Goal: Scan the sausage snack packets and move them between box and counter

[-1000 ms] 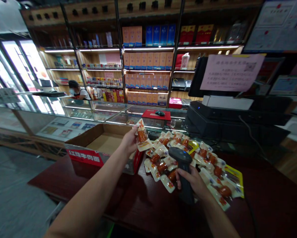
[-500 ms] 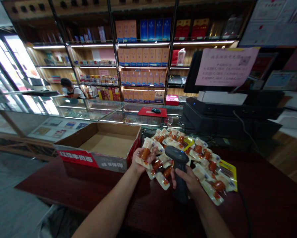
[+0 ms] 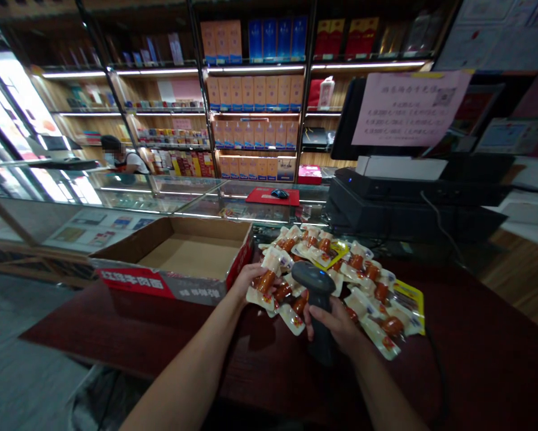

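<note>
My left hand (image 3: 248, 282) grips a clear vacuum-sealed packet holding an orange-red sausage (image 3: 265, 282) and holds it just above the pile. My right hand (image 3: 334, 320) is wrapped around the handle of a black handheld barcode scanner (image 3: 314, 293), whose head points toward that packet. Beneath both hands lies a loose heap of similar sausage packets (image 3: 368, 296). To the left of my left hand stands an open cardboard box (image 3: 192, 257) with red print, its floor showing.
Everything here rests on a dark red counter (image 3: 93, 323). Behind it are a glass display case (image 3: 161, 203), a red mat (image 3: 272, 197) with a computer mouse, and black register equipment (image 3: 413, 209). A masked co-worker (image 3: 120, 158) stands at the back left before stocked shelves (image 3: 255, 93).
My left hand has come down from beside the box and brought its packet in close to the scanner, above the pile. The view has tilted slightly and shifted.
</note>
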Tool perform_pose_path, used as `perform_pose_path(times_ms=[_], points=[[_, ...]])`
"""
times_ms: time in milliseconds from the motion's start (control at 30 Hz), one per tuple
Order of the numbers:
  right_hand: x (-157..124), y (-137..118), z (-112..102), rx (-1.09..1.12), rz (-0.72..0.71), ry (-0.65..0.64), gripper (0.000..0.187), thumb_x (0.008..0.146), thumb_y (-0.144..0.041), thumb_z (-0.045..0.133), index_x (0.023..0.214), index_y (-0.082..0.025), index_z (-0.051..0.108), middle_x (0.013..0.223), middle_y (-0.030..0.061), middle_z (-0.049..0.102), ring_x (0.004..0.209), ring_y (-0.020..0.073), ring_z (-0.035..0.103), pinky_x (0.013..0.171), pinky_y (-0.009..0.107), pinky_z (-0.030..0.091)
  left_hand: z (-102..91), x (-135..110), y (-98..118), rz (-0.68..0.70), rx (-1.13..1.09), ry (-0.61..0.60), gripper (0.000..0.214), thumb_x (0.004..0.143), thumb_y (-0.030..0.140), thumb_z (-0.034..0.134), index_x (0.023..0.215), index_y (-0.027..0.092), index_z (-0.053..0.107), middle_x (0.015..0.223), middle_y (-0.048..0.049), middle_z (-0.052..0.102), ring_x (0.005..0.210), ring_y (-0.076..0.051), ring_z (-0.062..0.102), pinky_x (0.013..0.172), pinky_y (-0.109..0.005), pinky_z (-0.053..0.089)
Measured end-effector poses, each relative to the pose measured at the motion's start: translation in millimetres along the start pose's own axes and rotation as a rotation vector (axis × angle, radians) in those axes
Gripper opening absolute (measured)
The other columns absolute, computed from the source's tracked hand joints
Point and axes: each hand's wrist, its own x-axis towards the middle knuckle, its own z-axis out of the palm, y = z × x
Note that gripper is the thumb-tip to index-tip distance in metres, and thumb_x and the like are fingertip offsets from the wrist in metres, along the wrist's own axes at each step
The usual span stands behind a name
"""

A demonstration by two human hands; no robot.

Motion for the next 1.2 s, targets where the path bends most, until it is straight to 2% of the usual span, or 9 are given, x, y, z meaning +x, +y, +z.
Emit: perform_pose_path(times_ms=[167,500,633,767,900,1000,1100,1200], points=[[-0.6,-1.8,2.3,-0.055,0.011,-0.005,0.035,0.066,-0.048,0.067,0.069,-0.017,0.053,0.050,-0.0018,0.057,0.038,0.0122,0.053,0.039,0.023,0.042,0.2,-0.8,-1.2,0.041,0.068,0.003,0.028,0.059,0.028,0.069,0.076,0.007,0.062,0.063,-0.0123,0.069,0.051,-0.021,0.063,0.049,-0.030,0.049],[0.6,0.2,0.4,-0.051,0.000,-0.017,0.035,0.066,-0.049,0.067,0.065,-0.016,0.056,0.047,-0.0009,0.058,0.037,0.0123,0.053,0.039,0.023,0.043,-1.0,-1.9,-1.1,0.075,0.077,0.041,0.027,0.060,0.031,0.069,0.069,0.006,0.061,0.063,-0.0127,0.068,0.050,-0.020,0.062,0.048,-0.028,0.048],[3.5,5.4,-2.5,-0.037,-0.021,0.003,0.035,0.068,-0.047,0.065,0.060,-0.014,0.057,0.045,0.0002,0.057,0.038,0.0121,0.053,0.039,0.023,0.042,-2.5,0.0,-1.9,0.049,0.022,0.020,0.027,0.062,0.027,0.067,0.078,0.007,0.061,0.066,-0.0132,0.069,0.054,-0.022,0.064,0.052,-0.031,0.050],[-1.2,0.0,-6.6,0.006,-0.013,0.074,0.034,0.065,-0.046,0.069,0.071,-0.014,0.057,0.050,-0.0016,0.058,0.037,0.0125,0.054,0.038,0.024,0.043,3.5,2.0,-6.1,0.071,-0.066,-0.024,0.032,0.063,0.026,0.068,0.089,0.008,0.060,0.072,-0.0113,0.069,0.061,-0.022,0.065,0.056,-0.032,0.052],[-17.5,-10.6,-24.6,0.046,-0.023,0.147,0.040,0.064,-0.043,0.072,0.088,-0.015,0.056,0.055,-0.0027,0.059,0.038,0.0131,0.055,0.038,0.026,0.045,26.4,3.2,-10.8,0.052,-0.033,-0.104,0.034,0.061,0.031,0.072,0.084,0.010,0.061,0.067,-0.0076,0.066,0.054,-0.018,0.061,0.052,-0.029,0.048],[-34.4,-18.3,-45.0,0.063,-0.051,0.217,0.045,0.063,-0.042,0.074,0.094,-0.016,0.055,0.055,-0.0033,0.059,0.038,0.0128,0.054,0.037,0.025,0.046,55.5,6.9,-15.7,0.041,0.081,-0.058,0.026,0.059,0.030,0.072,0.074,0.012,0.062,0.061,-0.0034,0.062,0.053,-0.015,0.058,0.054,-0.027,0.045],[-51.2,-25.7,-62.7,0.076,-0.079,0.303,0.043,0.065,-0.042,0.073,0.094,-0.016,0.055,0.056,-0.0030,0.060,0.038,0.0113,0.054,0.037,0.023,0.046,87.0,16.6,-26.0,0.068,0.316,-0.010,0.017,0.061,0.027,0.067,0.057,0.015,0.056,0.050,0.0017,0.053,0.046,-0.011,0.048,0.049,-0.023,0.037],[-64.2,-31.5,-73.9,0.101,-0.089,0.350,0.042,0.064,-0.040,0.074,0.093,-0.017,0.055,0.057,-0.0033,0.060,0.039,0.0105,0.054,0.037,0.022,0.046,113.4,28.8,-39.7,0.131,0.701,-0.013,0.018,0.063,0.021,0.060,0.048,0.016,0.050,0.045,0.0033,0.044,0.044,-0.010,0.039,0.049,-0.023,0.028]])
